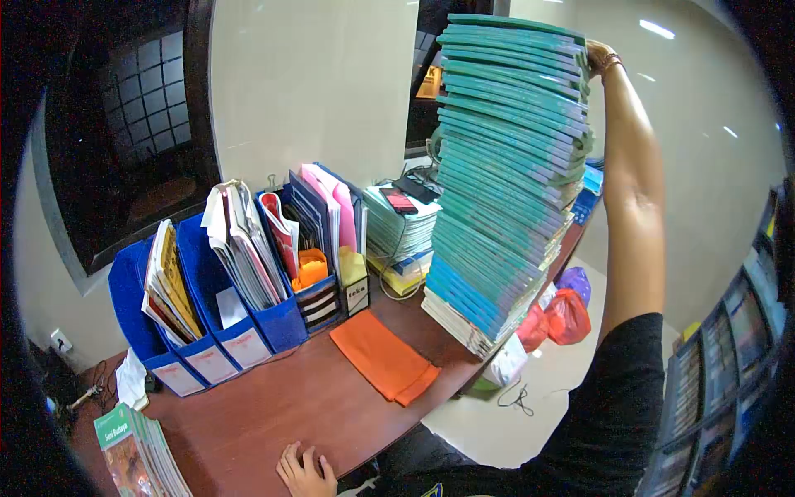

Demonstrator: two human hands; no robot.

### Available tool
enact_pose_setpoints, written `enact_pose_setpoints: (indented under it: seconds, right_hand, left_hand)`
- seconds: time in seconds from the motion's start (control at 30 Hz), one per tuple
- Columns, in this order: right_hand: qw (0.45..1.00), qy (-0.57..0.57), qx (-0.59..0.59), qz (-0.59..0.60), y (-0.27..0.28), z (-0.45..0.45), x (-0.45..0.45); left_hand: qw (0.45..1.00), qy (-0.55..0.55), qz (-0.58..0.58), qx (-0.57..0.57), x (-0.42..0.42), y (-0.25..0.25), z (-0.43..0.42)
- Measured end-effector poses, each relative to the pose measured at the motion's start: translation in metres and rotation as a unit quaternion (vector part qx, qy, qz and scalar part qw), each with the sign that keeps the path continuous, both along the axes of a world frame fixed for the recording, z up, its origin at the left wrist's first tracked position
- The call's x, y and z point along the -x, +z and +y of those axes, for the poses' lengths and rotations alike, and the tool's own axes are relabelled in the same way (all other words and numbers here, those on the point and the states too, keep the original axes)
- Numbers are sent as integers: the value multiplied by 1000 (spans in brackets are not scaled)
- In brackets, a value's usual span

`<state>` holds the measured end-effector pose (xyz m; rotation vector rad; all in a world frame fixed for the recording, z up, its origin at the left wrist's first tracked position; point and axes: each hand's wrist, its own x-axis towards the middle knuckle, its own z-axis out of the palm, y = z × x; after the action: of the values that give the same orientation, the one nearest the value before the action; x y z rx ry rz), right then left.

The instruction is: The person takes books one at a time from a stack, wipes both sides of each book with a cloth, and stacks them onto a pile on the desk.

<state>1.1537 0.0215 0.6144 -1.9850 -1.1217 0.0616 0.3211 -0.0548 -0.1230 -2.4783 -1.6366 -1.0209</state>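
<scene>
A tall, slightly leaning stack of thin green-edged books [513, 157] rises at the desk's right edge, with blue and pale ones near its bottom. My right hand [598, 58] reaches up to the upper right side of this stack and touches it. Most of its fingers are hidden behind the books, so its grip does not show. My left hand [305, 474] lies on the front of the brown desk [273, 406], fingers apart and holding nothing. Left of it, at the front corner, is a smaller pile of books [137, 455] with a green "Seni Budaya" cover on top.
Blue file holders [195, 331] full of papers and folders line the back. An orange cloth-like item [385, 356] lies flat before them. A phone [398, 200] tops another paper stack [406, 228]. Plastic bags [567, 319] sit on the floor; shelves [720, 373] stand right.
</scene>
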Motion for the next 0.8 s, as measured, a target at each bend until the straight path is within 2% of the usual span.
enact_pose_setpoints:
  seconds: [0.1,0.23,0.37,0.43,0.5,0.57,0.6,0.67,0.8]
  right_hand:
    - [997,57,-12,-55,-7,1,-19]
    - [993,47,-102,-23,-13,5,-28]
    - [995,73,-58,30,-6,3,-28]
    - [998,37,-52,28,-5,1,-23]
    - [998,-1,-55,8,2,2,-6]
    - [973,-54,-35,-223,11,-1,37]
    - [973,-48,-30,-222,13,3,34]
    - [994,26,-49,-96,32,0,-1]
    - [986,-18,-44,-160,20,-3,30]
  left_hand:
    - [1000,2,4,3,0,1,-1]
    - [1000,9,8,-25,-3,4,1]
    - [1000,12,8,-1,-1,-1,2]
    - [1000,13,10,12,1,-4,1]
    - [1000,12,8,21,0,-1,1]
    - [999,13,4,33,-1,2,1]
    - [999,17,5,38,-1,3,-1]
    - [999,15,-9,42,-1,6,-3]
    - [999,11,-26,43,-5,10,-4]
